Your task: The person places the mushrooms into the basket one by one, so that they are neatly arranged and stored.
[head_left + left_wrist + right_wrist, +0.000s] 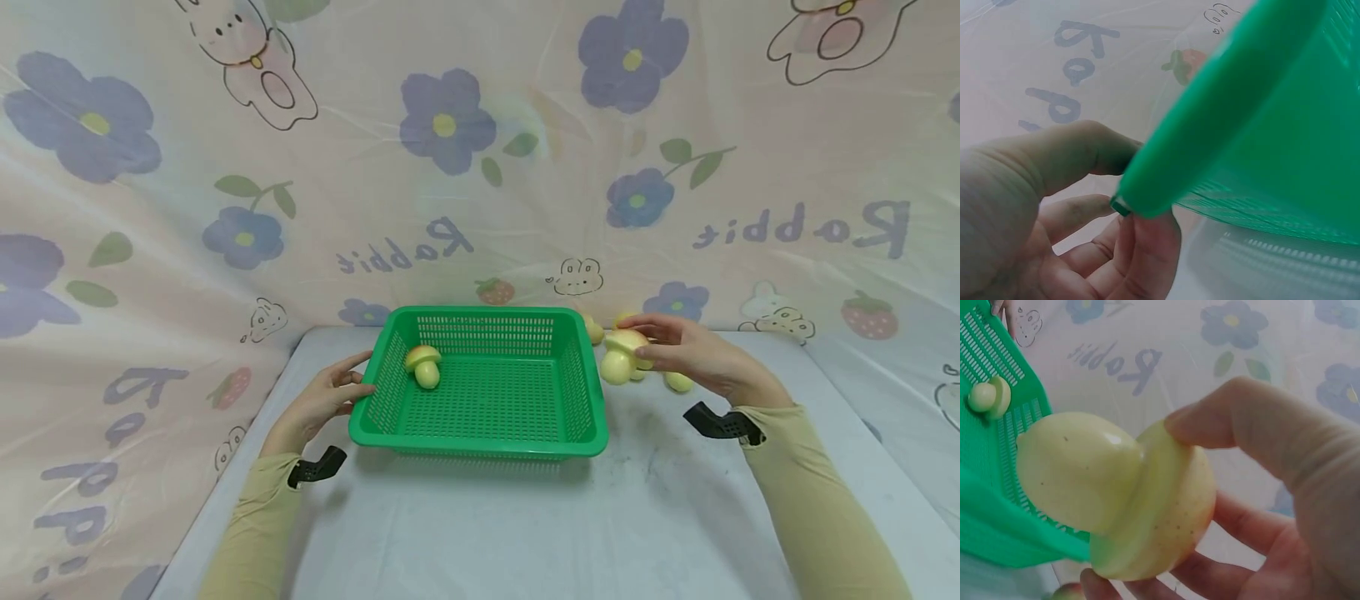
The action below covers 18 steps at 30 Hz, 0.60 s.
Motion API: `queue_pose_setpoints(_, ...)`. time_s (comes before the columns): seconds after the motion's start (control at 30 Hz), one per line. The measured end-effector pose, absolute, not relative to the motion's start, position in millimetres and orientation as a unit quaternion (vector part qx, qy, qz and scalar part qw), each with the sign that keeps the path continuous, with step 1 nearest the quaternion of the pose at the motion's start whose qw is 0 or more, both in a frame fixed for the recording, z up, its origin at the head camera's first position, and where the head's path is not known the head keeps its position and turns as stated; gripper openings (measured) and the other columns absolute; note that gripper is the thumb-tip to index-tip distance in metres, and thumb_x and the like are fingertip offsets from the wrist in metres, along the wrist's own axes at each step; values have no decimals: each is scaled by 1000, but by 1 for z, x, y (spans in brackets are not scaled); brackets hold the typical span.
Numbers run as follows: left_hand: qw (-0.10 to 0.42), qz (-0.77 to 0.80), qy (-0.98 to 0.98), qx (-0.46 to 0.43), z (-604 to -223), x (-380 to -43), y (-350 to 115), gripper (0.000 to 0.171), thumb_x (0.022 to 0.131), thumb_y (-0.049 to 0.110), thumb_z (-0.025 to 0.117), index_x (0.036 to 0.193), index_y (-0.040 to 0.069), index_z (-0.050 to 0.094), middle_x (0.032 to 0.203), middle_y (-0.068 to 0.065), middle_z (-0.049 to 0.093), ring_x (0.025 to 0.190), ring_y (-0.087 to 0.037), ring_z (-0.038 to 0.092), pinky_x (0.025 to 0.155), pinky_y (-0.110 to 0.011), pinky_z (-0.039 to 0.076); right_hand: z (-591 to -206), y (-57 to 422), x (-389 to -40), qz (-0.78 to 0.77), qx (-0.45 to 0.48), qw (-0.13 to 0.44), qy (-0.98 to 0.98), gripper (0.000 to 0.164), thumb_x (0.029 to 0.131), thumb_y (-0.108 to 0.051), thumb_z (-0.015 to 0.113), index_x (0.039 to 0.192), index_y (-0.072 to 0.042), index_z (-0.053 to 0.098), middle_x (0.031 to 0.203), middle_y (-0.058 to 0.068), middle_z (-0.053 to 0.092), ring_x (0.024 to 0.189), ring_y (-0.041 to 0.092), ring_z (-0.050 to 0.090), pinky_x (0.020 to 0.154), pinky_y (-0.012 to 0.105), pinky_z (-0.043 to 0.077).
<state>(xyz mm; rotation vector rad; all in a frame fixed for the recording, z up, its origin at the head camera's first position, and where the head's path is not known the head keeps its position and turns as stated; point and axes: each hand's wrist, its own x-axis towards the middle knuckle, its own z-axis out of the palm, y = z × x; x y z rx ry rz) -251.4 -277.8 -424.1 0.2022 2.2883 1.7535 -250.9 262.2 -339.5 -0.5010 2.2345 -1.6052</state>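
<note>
A green plastic basket [480, 449] with slotted walls stands in the middle of the table. My left hand [321, 406] grips its left rim, thumb and fingertips on either side of the edge in the left wrist view. Inside, near the left wall, lies a toy mushroom [427, 372] with a pale yellow stem and an orange-tinged cap. My right hand [693, 354] holds another toy mushroom [1079, 472] by its cap, just outside the basket's right rim. The stem of this one points toward the basket in the right wrist view.
More yellow mushrooms, partly hidden by the right hand and basket, lie to the right, among them one mushroom [678, 382] below the hand and another [593, 330] behind the rim. A printed cloth backdrop [525, 208] rises behind the white table [465, 533].
</note>
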Motion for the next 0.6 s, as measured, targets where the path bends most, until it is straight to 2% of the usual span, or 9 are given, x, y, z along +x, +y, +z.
queue_pose_setpoints(0.17, 123, 604, 785, 61, -426, -252, -278, 74, 91, 16, 68, 152, 18, 28, 102, -13, 50, 82, -20, 63, 75, -37, 54, -338, 247, -260, -563, -190, 174, 785, 54, 93, -17, 64, 139, 0, 41, 130, 20, 47, 109, 27, 54, 84, 35, 50)
queue_pose_setpoints(0.4, 124, 604, 785, 60, -424, -252, -277, 76, 90, 18, 69, 153, 16, 26, 100, -12, 50, 80, -19, 63, 73, -35, 54, -337, 226, -273, -581, -190, 191, 768, 54, 92, -15, 66, 139, -2, 43, 132, 19, 47, 109, 27, 55, 84, 40, 51)
queue_pose_setpoints(0.6, 125, 605, 784, 62, -422, -251, -277, 76, 91, 16, 68, 153, 16, 24, 100, -12, 50, 80, -18, 63, 72, -34, 54, -338, 210, -283, -577, -203, 202, 765, 49, 91, -16, 68, 135, -5, 48, 132, 17, 48, 107, 28, 55, 81, 40, 51)
